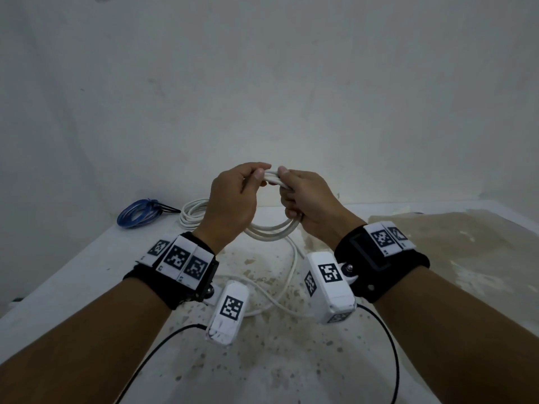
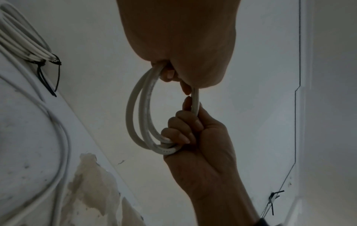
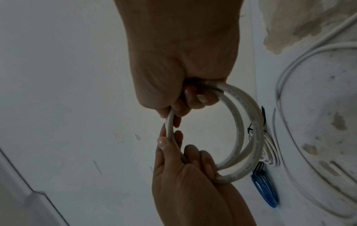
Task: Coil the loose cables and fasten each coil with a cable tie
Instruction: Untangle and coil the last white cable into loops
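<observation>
A white cable (image 1: pixel 274 231) is wound into a small coil of a few loops held above the table. My left hand (image 1: pixel 256 177) pinches the top of the coil between thumb and fingers. Close beside it, my right hand (image 1: pixel 287 186) grips the coil's right side with curled fingers. The coil (image 2: pixel 144 116) hangs as a ring between the two hands in the left wrist view, and the coil (image 3: pixel 249 122) shows the same in the right wrist view. The cable's loose tail (image 1: pixel 293 258) trails down onto the table (image 1: pixel 87 272).
A blue coil (image 1: pixel 136 214) bound with a black tie lies at the table's back left. Next to it lies a tied white coil (image 1: pixel 191 214). A brown stained patch (image 1: pixel 455 237) covers the table's right side. A white wall stands right behind.
</observation>
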Tool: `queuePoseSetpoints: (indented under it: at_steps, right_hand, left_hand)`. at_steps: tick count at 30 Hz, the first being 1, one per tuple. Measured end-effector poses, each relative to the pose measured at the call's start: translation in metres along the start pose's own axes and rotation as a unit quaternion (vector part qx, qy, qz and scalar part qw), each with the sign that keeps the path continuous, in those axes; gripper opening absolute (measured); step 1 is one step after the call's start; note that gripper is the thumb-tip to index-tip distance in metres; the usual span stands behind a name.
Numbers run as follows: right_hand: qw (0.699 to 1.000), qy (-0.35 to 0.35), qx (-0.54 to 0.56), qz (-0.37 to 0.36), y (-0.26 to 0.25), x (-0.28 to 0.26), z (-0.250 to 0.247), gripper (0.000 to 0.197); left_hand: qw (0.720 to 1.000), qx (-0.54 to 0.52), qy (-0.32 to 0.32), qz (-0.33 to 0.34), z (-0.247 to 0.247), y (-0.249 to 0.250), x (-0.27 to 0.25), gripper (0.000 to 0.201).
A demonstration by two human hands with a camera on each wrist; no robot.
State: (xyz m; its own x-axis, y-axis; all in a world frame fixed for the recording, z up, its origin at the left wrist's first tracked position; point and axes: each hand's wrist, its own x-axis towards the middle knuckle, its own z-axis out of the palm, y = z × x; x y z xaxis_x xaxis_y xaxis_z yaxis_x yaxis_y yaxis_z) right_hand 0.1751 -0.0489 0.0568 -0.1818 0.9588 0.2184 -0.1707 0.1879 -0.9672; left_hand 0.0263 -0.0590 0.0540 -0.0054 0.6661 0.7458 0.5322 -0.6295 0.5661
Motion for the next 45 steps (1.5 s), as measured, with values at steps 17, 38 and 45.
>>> queuePoseSetpoints:
  at_steps: [17, 38, 45]
  right_hand:
    - [0.984, -0.042, 0.166, 0.053, 0.008, 0.003, 0.001, 0.028]
    - [0.994, 0.035, 0.103, 0.007, 0.015, 0.003, 0.009, 0.025]
    - [0.995, 0.038, 0.092, 0.001, 0.013, 0.001, 0.004, 0.026]
  left_hand:
    - [1.000, -0.023, 0.003, -0.020, 0.005, -0.007, 0.003, 0.025]
    - [0.998, 0.024, 0.050, 0.019, 0.016, -0.012, -0.007, 0.030]
    - [0.998, -0.042, 0.037, -0.027, 0.022, -0.010, -0.008, 0.028]
